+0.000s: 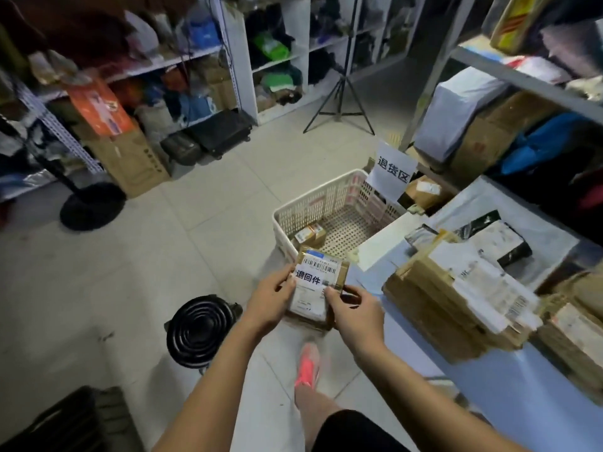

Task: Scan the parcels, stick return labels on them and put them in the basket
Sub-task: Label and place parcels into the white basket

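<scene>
Pale floor tiles [195, 256] and crammed shelves [235, 60] surround me. Over the tiles I hold a cardboard parcel [318, 288] between both hands, its return label [311, 276] facing up. My left hand [270, 300] grips its left edge and my right hand [355, 316] pinches the right edge. Just beyond sits the white basket [313, 203] with a small box [310, 235] inside. Stacked parcels [450, 308] crowd the blue table [489, 386] at my right.

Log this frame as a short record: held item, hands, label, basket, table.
held item: cardboard parcel, in front of the basket
left hand: grips parcel's left edge
right hand: grips parcel's right edge
return label: white, on parcel's top face
basket: white, on floor, holds a small box
table: stacked parcels
</scene>
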`<state>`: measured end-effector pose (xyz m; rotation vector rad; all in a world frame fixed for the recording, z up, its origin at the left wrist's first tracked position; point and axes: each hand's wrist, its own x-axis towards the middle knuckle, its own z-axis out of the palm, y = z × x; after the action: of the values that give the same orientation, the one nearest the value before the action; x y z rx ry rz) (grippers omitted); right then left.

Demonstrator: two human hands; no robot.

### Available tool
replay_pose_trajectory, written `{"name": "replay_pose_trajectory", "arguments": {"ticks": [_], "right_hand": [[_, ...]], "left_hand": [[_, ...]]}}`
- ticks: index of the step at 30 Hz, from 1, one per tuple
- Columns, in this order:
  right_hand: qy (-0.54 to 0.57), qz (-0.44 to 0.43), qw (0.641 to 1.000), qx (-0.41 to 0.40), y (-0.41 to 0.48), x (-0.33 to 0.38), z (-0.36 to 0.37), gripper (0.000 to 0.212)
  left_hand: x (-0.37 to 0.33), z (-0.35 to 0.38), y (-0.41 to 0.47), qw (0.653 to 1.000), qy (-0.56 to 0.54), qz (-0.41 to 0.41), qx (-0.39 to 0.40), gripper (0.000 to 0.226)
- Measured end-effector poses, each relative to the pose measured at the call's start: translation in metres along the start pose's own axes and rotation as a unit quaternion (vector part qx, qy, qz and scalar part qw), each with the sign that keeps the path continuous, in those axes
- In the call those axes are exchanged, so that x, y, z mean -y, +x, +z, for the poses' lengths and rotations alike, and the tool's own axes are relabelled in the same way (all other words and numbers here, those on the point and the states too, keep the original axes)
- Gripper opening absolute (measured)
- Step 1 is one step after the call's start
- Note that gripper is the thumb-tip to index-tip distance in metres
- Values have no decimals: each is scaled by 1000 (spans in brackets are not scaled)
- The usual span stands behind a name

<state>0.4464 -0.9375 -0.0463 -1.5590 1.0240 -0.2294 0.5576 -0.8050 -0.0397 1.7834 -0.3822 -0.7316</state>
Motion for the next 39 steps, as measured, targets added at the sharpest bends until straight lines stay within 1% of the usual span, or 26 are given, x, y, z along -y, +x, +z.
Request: {"name": "replay_pose_trajectory", "arguments": {"ticks": [5,8,10,14,17,19,21,25,29,33,35,37,39], "right_hand": [[-5,29,999,-15,76,21,63,36],[-1,54,999,5,123,37,85,45],[7,71,997,-1,152,43,98,50],[27,113,992,-44,216,48,128,56],[41,139,986,-79,276,41,153,60],[50,156,980,-111,317,31,169,62],[65,177,973,-136,357,12,186,62],[90,248,946,-188,429,-40,211,60],[95,294,929,-205,486,-108,224,63],[99,327,919,-197,544,-191,238,71],[98,336,917,-193,577,-242,251,71],[94,338,918,-185,601,-271,262,69],[112,354,909,-188,628,-309,274,70]], "left_hand": [[8,-49,95,997,0,-55,56,49],[21,-76,152,994,42,-86,60,53],[24,-89,191,992,65,-79,75,54],[24,-101,276,988,91,-64,111,54],[42,-101,349,990,81,-42,105,52],[58,-96,396,988,78,-49,126,52],[80,-89,440,981,90,-56,161,54],[137,-65,519,961,136,-74,229,61],[213,-27,577,937,181,-118,273,69],[295,15,630,922,228,-138,282,66],[345,38,661,914,247,-147,286,66],[375,49,681,909,259,-154,286,66],[414,66,700,902,283,-159,286,66]]}}
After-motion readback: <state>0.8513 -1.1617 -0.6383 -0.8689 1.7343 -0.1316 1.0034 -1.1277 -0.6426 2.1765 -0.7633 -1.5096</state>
